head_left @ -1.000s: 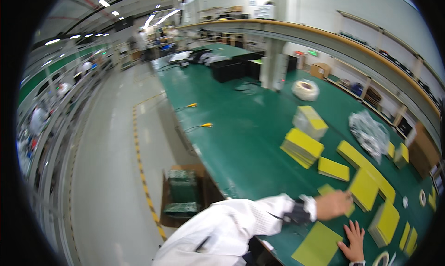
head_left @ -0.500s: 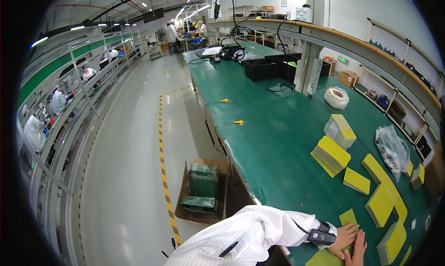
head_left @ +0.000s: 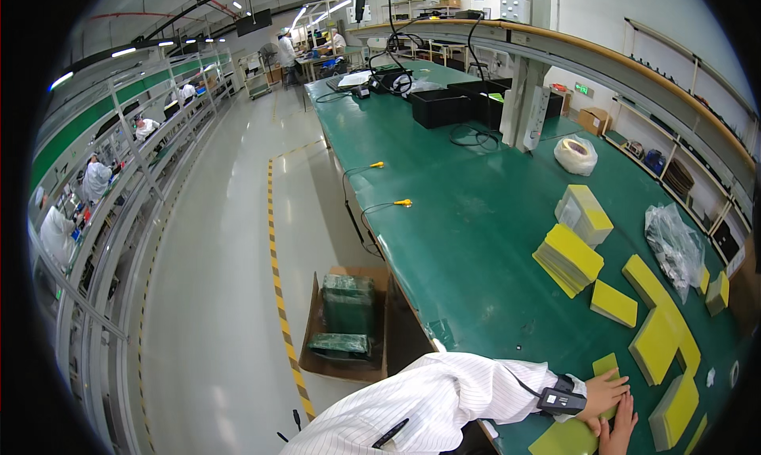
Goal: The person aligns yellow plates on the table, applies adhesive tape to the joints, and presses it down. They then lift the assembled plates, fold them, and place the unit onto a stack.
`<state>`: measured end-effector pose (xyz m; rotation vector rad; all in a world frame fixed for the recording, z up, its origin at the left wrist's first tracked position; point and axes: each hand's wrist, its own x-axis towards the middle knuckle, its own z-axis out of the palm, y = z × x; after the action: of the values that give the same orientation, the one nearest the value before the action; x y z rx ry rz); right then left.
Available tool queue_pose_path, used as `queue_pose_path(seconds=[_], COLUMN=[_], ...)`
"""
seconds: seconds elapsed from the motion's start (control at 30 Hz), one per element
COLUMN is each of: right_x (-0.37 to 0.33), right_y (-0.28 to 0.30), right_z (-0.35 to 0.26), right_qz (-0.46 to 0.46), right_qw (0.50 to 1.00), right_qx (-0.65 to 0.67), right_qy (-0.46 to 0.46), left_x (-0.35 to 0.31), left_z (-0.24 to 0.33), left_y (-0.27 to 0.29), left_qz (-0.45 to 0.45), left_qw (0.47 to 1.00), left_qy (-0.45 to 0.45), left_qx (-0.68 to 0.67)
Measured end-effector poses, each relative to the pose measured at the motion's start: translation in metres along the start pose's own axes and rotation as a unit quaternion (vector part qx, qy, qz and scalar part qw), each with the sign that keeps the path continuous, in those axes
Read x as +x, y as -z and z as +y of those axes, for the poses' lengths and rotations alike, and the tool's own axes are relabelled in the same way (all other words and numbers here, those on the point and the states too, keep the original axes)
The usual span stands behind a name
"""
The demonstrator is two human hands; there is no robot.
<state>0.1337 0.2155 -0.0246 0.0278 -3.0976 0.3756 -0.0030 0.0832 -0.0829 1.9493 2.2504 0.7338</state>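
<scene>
My left hand (head_left: 604,396), at the end of a white striped sleeve with a black device (head_left: 561,399) at the wrist, lies with fingers stretched out over a thin yellow-green sheet (head_left: 605,365). Part of that sheet is hidden beneath it. Close against it on the near side is my right hand (head_left: 620,427), fingers extended; its lower part is cut off by the frame edge. A larger yellow-green sheet (head_left: 563,440) lies flat on the green table just left of the hands. Stacked yellow sheets (head_left: 674,411) stand right of my right hand.
More yellow stacks (head_left: 567,258) spread over the green table (head_left: 468,249), with a clear plastic bag (head_left: 674,245) and a wrapped roll (head_left: 575,154) beyond. Black bins (head_left: 441,108) sit farther back. A cardboard box (head_left: 346,360) with green wrapped packs stands on the floor at left.
Both hands have shifted slightly right and up in the picture, still resting together at the small sheet. The view has tilted a little. The stacks have stayed in place.
</scene>
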Motion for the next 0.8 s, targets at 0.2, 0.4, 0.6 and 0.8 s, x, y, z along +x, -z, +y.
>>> queue_pose_path(seconds=[0.2, 0.4, 0.6, 0.8], right_x=[-0.003, 0.009, 0.006, 0.004], right_y=[0.003, 0.002, 0.011, 0.032], right_z=[-0.003, -0.013, -0.018, -0.022], right_qz=[-0.013, -0.043, -0.064, -0.081], right_qw=[0.999, 0.996, 0.996, 0.996], right_qx=[-0.026, -0.057, -0.056, 0.013], right_qy=[0.022, 0.045, 0.031, -0.04], left_x=[-0.035, -0.051, -0.051, -0.055], left_z=[0.006, 0.007, 0.014, 0.016], left_y=[0.03, 0.036, 0.03, 0.037], left_qz=[-0.04, -0.041, -0.044, -0.035], left_qw=[0.997, 0.998, 0.997, 0.996], left_qy=[0.01, 0.046, 0.059, 0.076], left_qx=[-0.064, -0.006, 0.003, -0.009])
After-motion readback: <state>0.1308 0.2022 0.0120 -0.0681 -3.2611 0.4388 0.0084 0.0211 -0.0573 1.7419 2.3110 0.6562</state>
